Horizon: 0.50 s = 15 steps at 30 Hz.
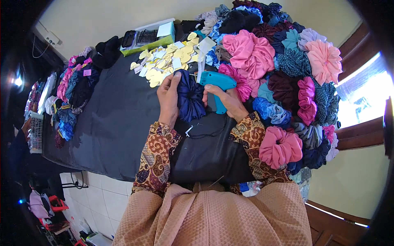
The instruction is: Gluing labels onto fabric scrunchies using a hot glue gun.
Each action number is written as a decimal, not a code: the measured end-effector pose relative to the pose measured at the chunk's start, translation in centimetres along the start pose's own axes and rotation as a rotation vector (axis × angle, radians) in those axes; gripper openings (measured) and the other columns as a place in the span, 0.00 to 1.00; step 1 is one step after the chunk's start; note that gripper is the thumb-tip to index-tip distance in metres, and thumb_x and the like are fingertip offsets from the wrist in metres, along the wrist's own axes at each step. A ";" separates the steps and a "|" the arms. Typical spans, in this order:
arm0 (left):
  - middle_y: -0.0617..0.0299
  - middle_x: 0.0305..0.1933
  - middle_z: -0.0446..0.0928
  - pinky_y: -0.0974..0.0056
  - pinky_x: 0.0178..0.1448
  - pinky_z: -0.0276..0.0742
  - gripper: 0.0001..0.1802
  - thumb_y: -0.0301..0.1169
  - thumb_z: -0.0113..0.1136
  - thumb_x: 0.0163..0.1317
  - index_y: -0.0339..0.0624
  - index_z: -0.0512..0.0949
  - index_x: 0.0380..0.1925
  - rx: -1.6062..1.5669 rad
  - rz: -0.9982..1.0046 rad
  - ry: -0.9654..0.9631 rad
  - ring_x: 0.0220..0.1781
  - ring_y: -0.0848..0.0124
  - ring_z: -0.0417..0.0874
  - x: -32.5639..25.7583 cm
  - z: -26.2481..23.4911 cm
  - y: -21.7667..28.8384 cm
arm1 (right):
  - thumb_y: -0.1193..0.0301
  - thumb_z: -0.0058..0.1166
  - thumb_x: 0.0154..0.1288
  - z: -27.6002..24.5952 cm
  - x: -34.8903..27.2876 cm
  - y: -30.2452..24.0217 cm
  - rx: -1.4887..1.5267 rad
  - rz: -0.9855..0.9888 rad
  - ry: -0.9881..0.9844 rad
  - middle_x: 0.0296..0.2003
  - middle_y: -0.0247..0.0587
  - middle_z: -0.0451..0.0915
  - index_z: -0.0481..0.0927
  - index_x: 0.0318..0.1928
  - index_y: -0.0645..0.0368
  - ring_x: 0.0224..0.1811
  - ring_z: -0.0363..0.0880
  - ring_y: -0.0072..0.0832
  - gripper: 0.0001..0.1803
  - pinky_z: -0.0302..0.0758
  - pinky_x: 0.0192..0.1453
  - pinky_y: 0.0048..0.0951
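Our right hand (230,100) keeps a closed grip around the handle of a teal tagging gun (217,82), its nose aimed toward nine o'clock at the navy scrunchie (189,100). Our left hand (169,96) pinches that scrunchie along its nine o'clock side, fingers pressed into the folds, thumb up near the top. The scrunchie sits at the middle of the desk (115,123), on the black cloth, between both hands.

At twelve o'clock from the grip lies a heap of yellow heart-shaped paper tags (166,61), with a green box (150,39) just beyond it. From one to five o'clock a big pile of scrunchies (287,74) in pink, maroon, blue and teal crowds close against our right wrist. At nine o'clock, well apart, a smaller row of scrunchies (72,88) lines the far left edge.

We judge the tagging of this piece to be mid-way: the gun meets the fabric, but we cannot tell whether a tag is already on. Which pile is finished we cannot tell either.

Open room lies at seven to nine o'clock, a bare stretch of black cloth. The near desk edge runs just under our patterned sleeves (158,160), and a loose white fastener (188,131) lies there.
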<state>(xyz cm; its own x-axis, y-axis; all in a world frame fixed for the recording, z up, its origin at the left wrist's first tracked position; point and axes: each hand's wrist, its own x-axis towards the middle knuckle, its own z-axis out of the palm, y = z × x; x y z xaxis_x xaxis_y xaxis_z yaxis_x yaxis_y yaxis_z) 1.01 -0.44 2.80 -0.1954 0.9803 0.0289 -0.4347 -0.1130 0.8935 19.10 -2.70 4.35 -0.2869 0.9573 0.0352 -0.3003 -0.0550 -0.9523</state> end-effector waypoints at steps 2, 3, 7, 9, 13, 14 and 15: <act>0.69 0.35 0.80 0.78 0.37 0.71 0.09 0.30 0.63 0.63 0.36 0.81 0.39 -0.053 -0.019 -0.006 0.33 0.84 0.76 0.1 -0.1 0.2 | 0.65 0.57 0.63 0.0 0.1 0.3 -0.014 -0.033 -0.013 0.23 0.37 0.79 0.77 0.36 0.61 0.23 0.78 0.24 0.11 0.75 0.28 0.25; 0.69 0.35 0.80 0.78 0.37 0.71 0.08 0.30 0.63 0.63 0.37 0.81 0.39 -0.068 -0.030 -0.005 0.33 0.85 0.76 0.1 -0.1 0.2 | 0.65 0.57 0.63 0.0 0.1 0.2 -0.015 -0.032 -0.013 0.23 0.37 0.79 0.77 0.36 0.61 0.23 0.78 0.24 0.11 0.75 0.28 0.25; 0.69 0.34 0.80 0.79 0.36 0.71 0.07 0.29 0.63 0.63 0.38 0.80 0.38 -0.081 -0.050 0.009 0.32 0.85 0.76 0.0 0.1 0.7 | 0.64 0.57 0.64 0.1 -0.2 -0.1 -0.020 0.008 -0.049 0.23 0.37 0.79 0.77 0.36 0.61 0.23 0.78 0.24 0.12 0.75 0.27 0.25; 0.69 0.34 0.80 0.79 0.36 0.71 0.07 0.29 0.63 0.63 0.38 0.80 0.38 -0.078 -0.044 0.010 0.32 0.85 0.76 0.0 0.1 0.7 | 0.64 0.56 0.64 0.1 -0.2 0.0 -0.021 0.018 -0.057 0.23 0.37 0.78 0.77 0.36 0.61 0.23 0.78 0.24 0.12 0.75 0.27 0.25; 0.70 0.34 0.80 0.79 0.36 0.70 0.07 0.30 0.63 0.63 0.38 0.80 0.38 -0.094 -0.036 -0.001 0.32 0.85 0.76 0.0 0.3 0.6 | 0.64 0.56 0.65 -0.2 0.0 0.2 -0.057 -0.005 -0.076 0.23 0.36 0.79 0.77 0.37 0.61 0.23 0.78 0.24 0.11 0.75 0.27 0.25; 0.70 0.34 0.80 0.79 0.36 0.70 0.07 0.30 0.63 0.63 0.38 0.80 0.38 -0.094 -0.036 -0.001 0.32 0.85 0.76 0.0 0.2 0.6 | 0.64 0.55 0.65 -0.1 0.0 0.3 -0.051 -0.036 -0.096 0.23 0.36 0.79 0.77 0.37 0.61 0.23 0.78 0.24 0.11 0.75 0.27 0.25; 0.70 0.34 0.80 0.79 0.36 0.70 0.07 0.30 0.63 0.63 0.38 0.80 0.38 -0.064 -0.027 -0.021 0.32 0.85 0.76 0.0 0.1 0.5 | 0.64 0.55 0.65 -0.1 0.0 0.2 -0.051 -0.037 -0.097 0.23 0.36 0.79 0.77 0.37 0.61 0.23 0.78 0.24 0.11 0.75 0.27 0.25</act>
<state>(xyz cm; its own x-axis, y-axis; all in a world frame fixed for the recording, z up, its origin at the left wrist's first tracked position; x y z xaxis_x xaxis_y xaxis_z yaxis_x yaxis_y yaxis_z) 0.89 -0.49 3.31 -0.1644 0.9863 0.0151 -0.4950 -0.0957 0.8636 19.14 -2.69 4.13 -0.3638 0.9264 0.0970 -0.2663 -0.0036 -0.9639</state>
